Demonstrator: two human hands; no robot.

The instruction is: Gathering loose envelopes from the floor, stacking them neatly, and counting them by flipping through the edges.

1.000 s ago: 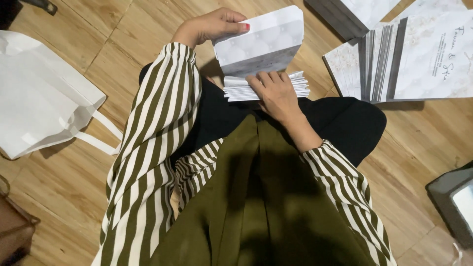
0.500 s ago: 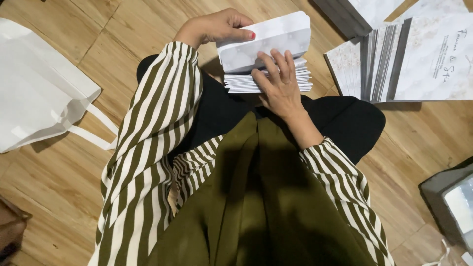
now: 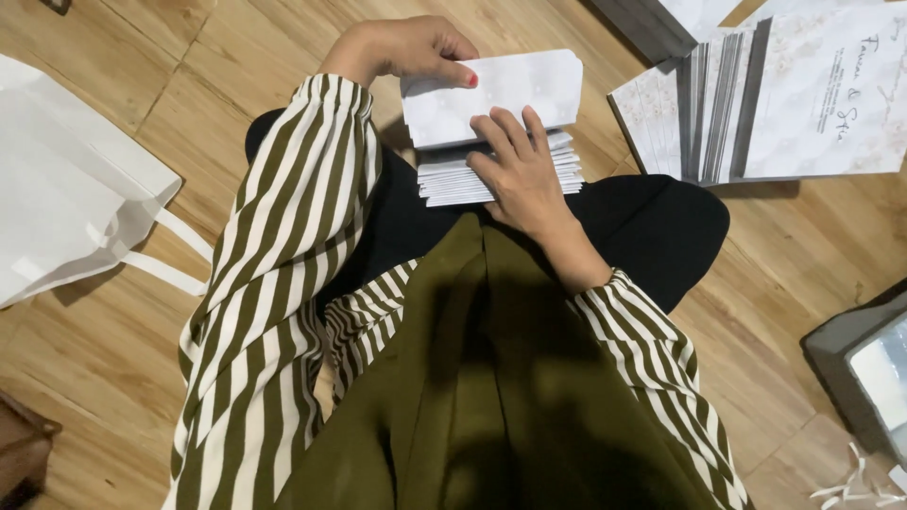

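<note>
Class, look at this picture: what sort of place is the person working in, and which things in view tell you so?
Probably a room at home, with the person sitting on a wooden floor. A white tote bag lies on the boards, printed cards are fanned beside the knee, and the left hand holds a white envelope.

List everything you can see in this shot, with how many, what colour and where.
envelope: one, white, lifted above the stack, pinched at its left edge
envelope stack: one stack, white, on the lap
printed cards: fanned pile, white and grey, floor top right
tote bag: one, white, floor left
grey box: one, right edge
wooden floor: light brown, all around
left hand: holds the lifted envelope
right hand: flat on the stack, fingers against the envelope
</note>
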